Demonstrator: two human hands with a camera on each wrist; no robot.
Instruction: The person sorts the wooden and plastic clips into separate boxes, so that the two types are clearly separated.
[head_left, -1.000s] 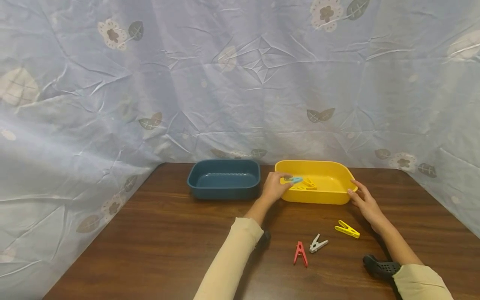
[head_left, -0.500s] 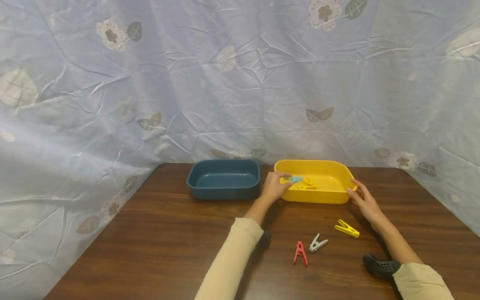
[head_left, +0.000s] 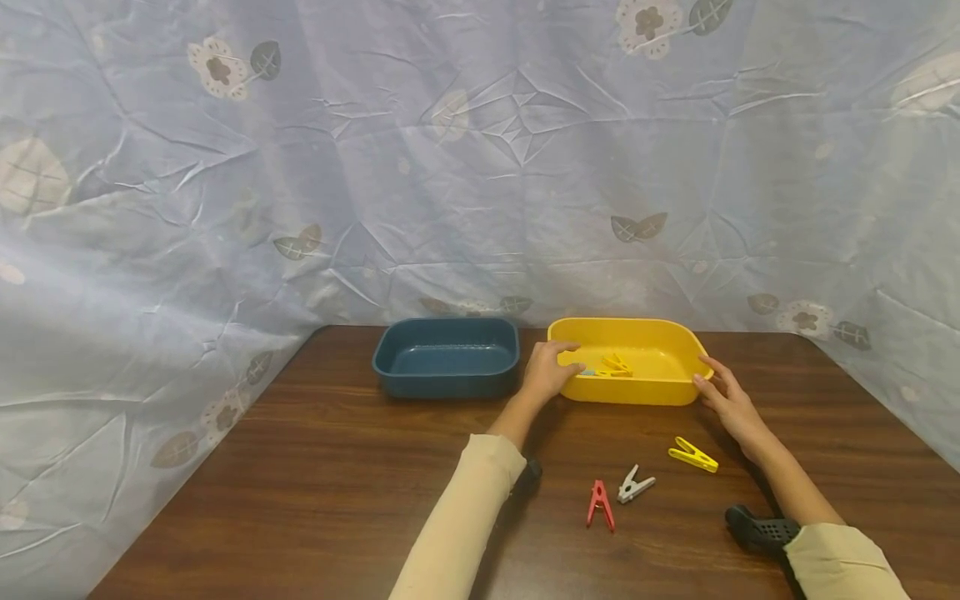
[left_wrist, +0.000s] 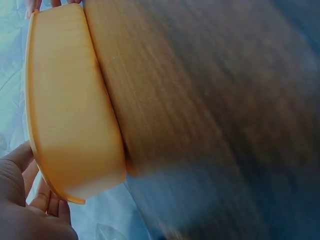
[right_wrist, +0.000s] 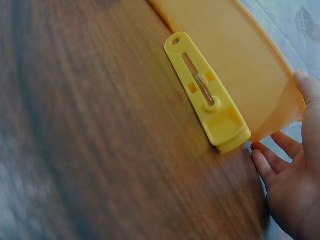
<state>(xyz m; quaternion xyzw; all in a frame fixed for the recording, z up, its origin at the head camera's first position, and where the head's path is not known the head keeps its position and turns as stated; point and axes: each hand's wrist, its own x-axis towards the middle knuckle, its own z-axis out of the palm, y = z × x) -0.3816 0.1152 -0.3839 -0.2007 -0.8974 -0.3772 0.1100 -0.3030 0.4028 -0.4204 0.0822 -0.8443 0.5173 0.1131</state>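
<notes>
My left hand (head_left: 546,370) is at the left end of the yellow plastic bin (head_left: 633,393), thumb and fingers apart with nothing between them. Just beyond its thumb, a bit of a light blue clothespin (head_left: 588,372) shows inside the bin, beside yellow clothespins (head_left: 617,364). The front wall hides part of them. At the bin's other end, my right hand (head_left: 737,414) holds the front right corner between thumb and fingers. A yellow clothespin (right_wrist: 207,95) lies on the table in front of this corner. Nearer are a white clothespin (head_left: 635,485) and a red clothespin (head_left: 599,505).
A dark blue bin (head_left: 442,387) stands left of the yellow one on the brown wooden table (head_left: 315,500). Behind the table hangs a pale floral cloth (head_left: 450,192).
The left hand has let go of the light blue clothespin, which now lies lower in the yellow bin, mostly hidden. The right hand has stayed on the bin's corner.
</notes>
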